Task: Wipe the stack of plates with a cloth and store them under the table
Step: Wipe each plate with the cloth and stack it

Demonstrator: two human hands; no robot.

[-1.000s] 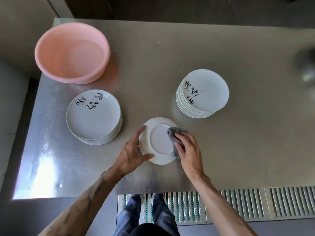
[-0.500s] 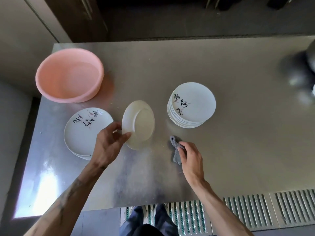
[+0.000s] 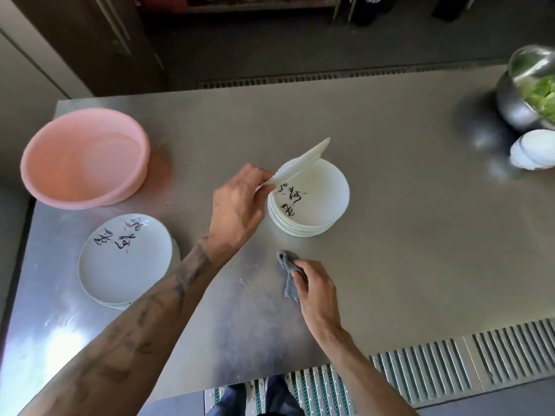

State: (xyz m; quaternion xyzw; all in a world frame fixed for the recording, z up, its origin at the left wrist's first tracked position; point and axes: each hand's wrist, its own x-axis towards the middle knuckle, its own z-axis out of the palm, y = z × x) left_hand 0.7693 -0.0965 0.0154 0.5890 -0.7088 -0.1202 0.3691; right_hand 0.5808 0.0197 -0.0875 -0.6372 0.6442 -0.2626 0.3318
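Left hand (image 3: 237, 205): a tilted plate (image 3: 303, 165) is being pinched by its edge over the right stack (image 3: 312, 211).
Right hand (image 3: 315, 288): the cloth (image 3: 286, 273) is being gripped, fingers closed, on the table (image 3: 405, 235).

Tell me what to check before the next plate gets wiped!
1. Left hand grips the tilted plate by its edge: ok.
2. Plate lifted fully off the right stack: cannot tell, its low edge looks close to the stack.
3. Right hand holds the grey cloth: ok.
4. Cloth touching the plate: not ok, it sits on the table.
5. Left stack has open room on top: ok.
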